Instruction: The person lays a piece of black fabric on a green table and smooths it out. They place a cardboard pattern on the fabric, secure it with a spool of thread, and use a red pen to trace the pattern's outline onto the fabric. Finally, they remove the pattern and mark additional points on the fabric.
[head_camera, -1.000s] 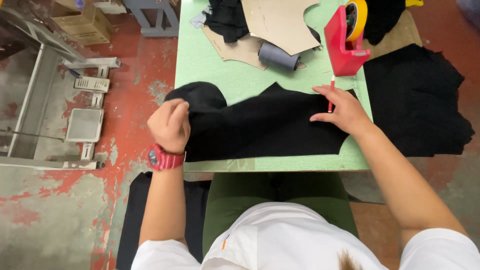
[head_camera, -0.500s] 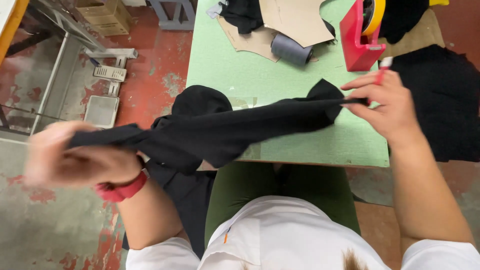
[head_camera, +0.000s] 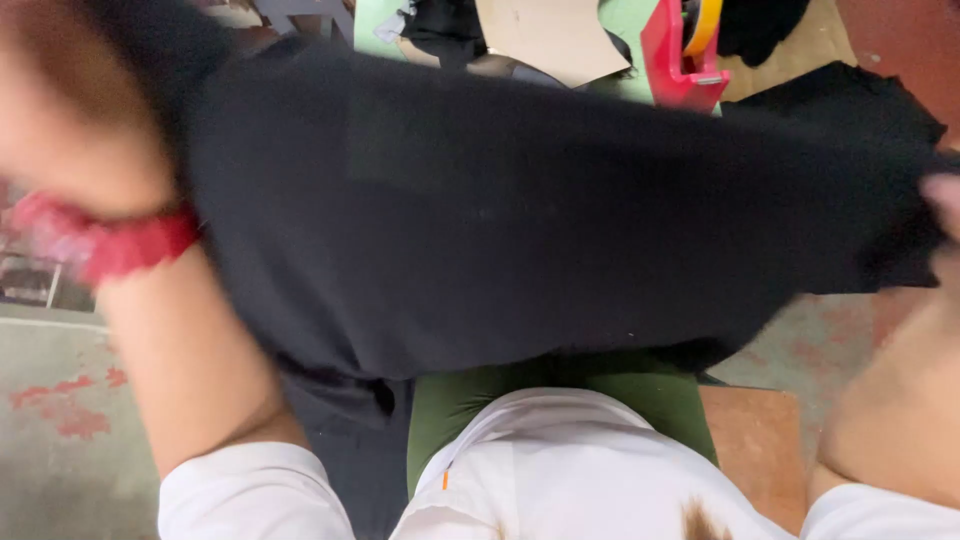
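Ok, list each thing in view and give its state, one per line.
black fabric piece: lifted, spread between both hands, hiding most of the table
left hand: raised, blurred, grip on the fabric's left edge
right hand: at frame edge, grip on the fabric's right end
red tape dispenser: upright on the green table

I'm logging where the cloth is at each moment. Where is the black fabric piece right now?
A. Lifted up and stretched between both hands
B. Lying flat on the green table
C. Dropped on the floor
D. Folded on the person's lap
A: the black fabric is raised, spread wide from the left hand to the right hand, hiding most of the green table.
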